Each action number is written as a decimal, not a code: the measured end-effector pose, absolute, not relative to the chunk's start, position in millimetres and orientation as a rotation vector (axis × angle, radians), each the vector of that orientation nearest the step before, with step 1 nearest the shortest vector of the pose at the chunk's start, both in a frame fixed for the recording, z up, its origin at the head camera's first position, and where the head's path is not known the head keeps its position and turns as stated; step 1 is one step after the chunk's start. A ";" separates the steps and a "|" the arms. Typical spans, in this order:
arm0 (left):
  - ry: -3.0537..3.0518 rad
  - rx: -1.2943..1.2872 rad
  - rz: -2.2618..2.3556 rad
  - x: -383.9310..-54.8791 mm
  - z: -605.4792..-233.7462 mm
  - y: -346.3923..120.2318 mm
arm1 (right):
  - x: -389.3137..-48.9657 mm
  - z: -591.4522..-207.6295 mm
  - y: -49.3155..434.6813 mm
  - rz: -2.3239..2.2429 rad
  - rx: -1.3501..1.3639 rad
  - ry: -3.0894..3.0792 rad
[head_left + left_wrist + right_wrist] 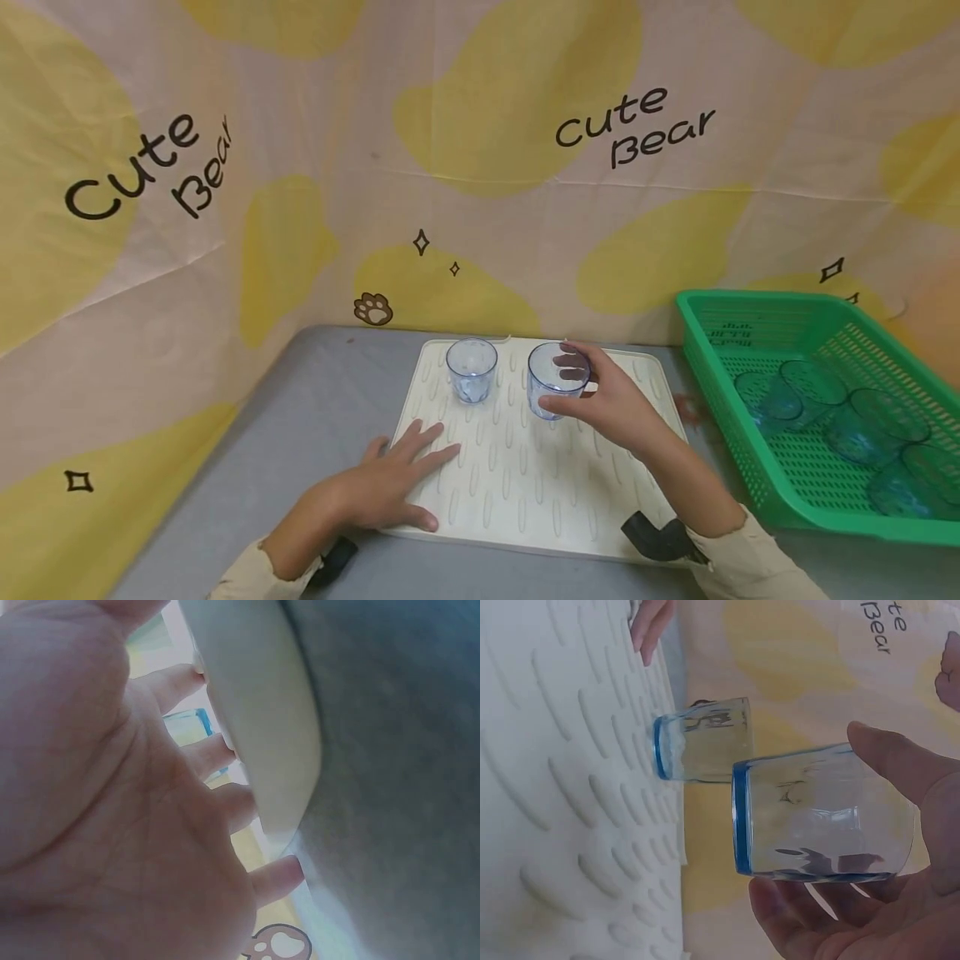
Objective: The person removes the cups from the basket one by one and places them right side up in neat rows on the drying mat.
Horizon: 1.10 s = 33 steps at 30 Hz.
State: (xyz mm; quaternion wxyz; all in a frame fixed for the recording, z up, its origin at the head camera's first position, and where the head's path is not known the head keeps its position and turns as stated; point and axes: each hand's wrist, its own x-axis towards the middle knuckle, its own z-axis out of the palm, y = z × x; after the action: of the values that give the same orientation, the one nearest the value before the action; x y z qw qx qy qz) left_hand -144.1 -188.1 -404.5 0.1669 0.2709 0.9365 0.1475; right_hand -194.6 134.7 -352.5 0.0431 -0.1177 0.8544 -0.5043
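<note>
My right hand [617,406] grips a clear bluish drinking glass [546,385] between thumb and fingers. The right wrist view has this glass [825,817] upright, its thick blue base raised off the white ridged mat [510,492]. To its left a matching second glass [472,375] stands upright on the mat, near the back edge. My left hand [386,487] lies spread at the mat's left side, fingers straight, holding nothing. In the left wrist view the fingertips [225,750] rest against the mat's edge [262,720].
A green plastic basket [780,492] stands to the right of the mat, holding several similar glasses [873,425]. Behind the grey tabletop [330,375] hangs a pink and yellow printed cloth [487,208], which also runs along the left side.
</note>
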 end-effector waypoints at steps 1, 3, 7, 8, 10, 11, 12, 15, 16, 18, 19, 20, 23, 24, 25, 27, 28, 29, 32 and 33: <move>2.665 0.771 0.422 -144.1 -403.9 -188.1 | -197.3 -354.0 131.6 -1.554 -0.336 2.606; 2.661 0.764 0.427 -144.0 -403.6 -187.9 | -201.5 -356.8 125.8 -1.563 -0.288 2.600; 2.648 0.749 0.438 -144.2 -404.3 -186.2 | -207.1 -361.4 114.8 -1.554 -0.241 2.599; 2.647 0.745 0.435 -144.4 -405.0 -186.0 | -208.0 -361.7 112.0 -1.557 -0.240 2.599; 2.653 0.744 0.429 -144.9 -405.9 -185.7 | -210.2 -362.7 107.5 -1.555 -0.241 2.605; 2.657 0.742 0.427 -145.1 -406.3 -185.8 | -211.5 -363.3 105.8 -1.562 -0.239 2.607; 2.659 0.744 0.421 -145.2 -406.8 -185.8 | -212.7 -363.8 104.3 -1.570 -0.231 2.608; 2.658 0.756 0.403 -145.4 -407.4 -184.6 | -216.5 -367.4 103.1 -1.569 -0.202 2.622; 2.654 0.757 0.404 -145.4 -407.3 -184.0 | -217.8 -369.0 103.4 -1.565 -0.190 2.628; 2.648 0.764 0.408 -145.5 -406.7 -182.8 | -220.1 -371.8 104.2 -1.552 -0.178 2.643; 2.646 0.766 0.416 -145.6 -405.9 -182.5 | -221.3 -373.5 104.6 -1.546 -0.175 2.651; 2.648 0.768 0.422 -145.6 -405.1 -182.5 | -222.4 -375.0 104.6 -1.543 -0.176 2.655; 2.655 0.765 0.420 -145.4 -403.6 -184.0 | -225.8 -380.0 103.0 -1.557 -0.171 2.647; 2.657 0.763 0.415 -145.3 -403.3 -184.7 | -226.8 -381.6 102.0 -1.561 -0.170 2.643; 2.658 0.760 0.410 -145.2 -403.0 -185.2 | -227.6 -383.3 100.8 -1.567 -0.170 2.637; 2.659 0.753 0.398 -145.3 -403.6 -186.1 | -229.5 -386.4 98.6 -1.574 -0.174 2.635; 2.658 0.749 0.393 -145.5 -404.0 -186.3 | -230.1 -387.4 97.6 -1.574 -0.179 2.638; 2.657 0.747 0.394 -145.6 -404.1 -186.5 | -230.9 -388.6 96.9 -1.578 -0.185 2.640; 2.652 0.731 0.393 -146.3 -404.9 -187.1 | -233.2 -391.4 94.7 -1.587 -0.207 2.643; 2.652 0.731 0.394 -146.2 -405.1 -187.6 | -234.0 -392.2 94.1 -1.589 -0.215 2.642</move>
State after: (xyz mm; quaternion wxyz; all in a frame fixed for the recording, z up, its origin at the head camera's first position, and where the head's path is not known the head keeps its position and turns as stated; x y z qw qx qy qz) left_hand -146.2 -187.6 -405.1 0.1802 0.2586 0.9387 0.1393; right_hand -234.0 94.1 -392.2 0.0256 -0.0694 0.8547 -0.5139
